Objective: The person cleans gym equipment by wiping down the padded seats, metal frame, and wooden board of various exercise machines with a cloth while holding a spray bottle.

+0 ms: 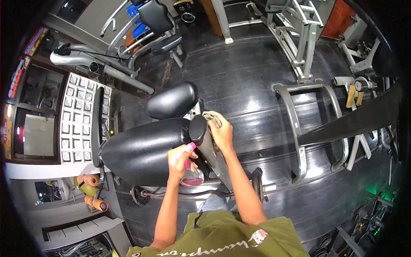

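My left hand [180,161] is closed around a clear spray bottle [192,176] with a pink and white nozzle and pinkish liquid low inside. In my right hand [221,132] is a crumpled light cloth [212,118], held against the edge of a small round black pad [198,128]. That pad sits at the end of a gym bench with a long black padded seat [143,143]. Just above it is a shorter black pad [173,101]. The nozzle is close below the round pad.
A curved barbell [192,194] lies between the bench and my body. To the right stands a grey metal frame [292,124]. More gym machines [158,25] stand at the back, on the dark rubber floor [239,60]. A white block wall [79,118] is at left.
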{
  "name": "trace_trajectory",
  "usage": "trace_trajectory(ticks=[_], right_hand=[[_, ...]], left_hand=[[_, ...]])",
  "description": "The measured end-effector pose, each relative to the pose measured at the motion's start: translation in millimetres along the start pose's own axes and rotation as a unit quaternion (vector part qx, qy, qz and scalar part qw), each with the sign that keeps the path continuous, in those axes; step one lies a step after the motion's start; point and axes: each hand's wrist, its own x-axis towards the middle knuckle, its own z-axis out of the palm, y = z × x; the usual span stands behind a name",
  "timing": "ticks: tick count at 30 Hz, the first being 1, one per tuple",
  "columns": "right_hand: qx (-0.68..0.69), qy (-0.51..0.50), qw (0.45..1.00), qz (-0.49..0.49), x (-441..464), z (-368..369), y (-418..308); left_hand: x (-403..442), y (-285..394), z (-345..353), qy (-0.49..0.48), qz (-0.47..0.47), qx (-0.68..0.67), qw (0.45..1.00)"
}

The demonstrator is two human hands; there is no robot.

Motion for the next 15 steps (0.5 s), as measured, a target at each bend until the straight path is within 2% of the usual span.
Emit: trace_trajectory(ticks=[1, 4, 8, 10, 12, 15], right_hand=[[0.007, 0.047, 0.998, -0.052, -3, 3, -4], [0.021, 0.075, 0.993, -0.089, -49, -6, 1], [0.023, 0.107, 0.994, -0.026, -93, -8, 40], [-0.038, 0.122, 0.992, 0.004, -89, -9, 30], [-0.064, 0.131, 0.989, -0.017, -81, -3, 9], [-0.03, 0.139, 0.984, -0.104, -81, 10, -28]], left_hand=[[0, 0, -1, -0.001, 0.0, 0.003, 1.0], [0, -1, -1, -0.001, -0.002, 0.003, 1.0], [1, 0, -1, -0.007, 0.006, -0.001, 1.0], [1, -1, -1, -0.009, 0.003, -0.003, 1.0], [3, -2, -3, -0.019, 0.011, -0.008, 1.0], [4, -5, -4, -0.028, 0.019, -0.014, 0.999]])
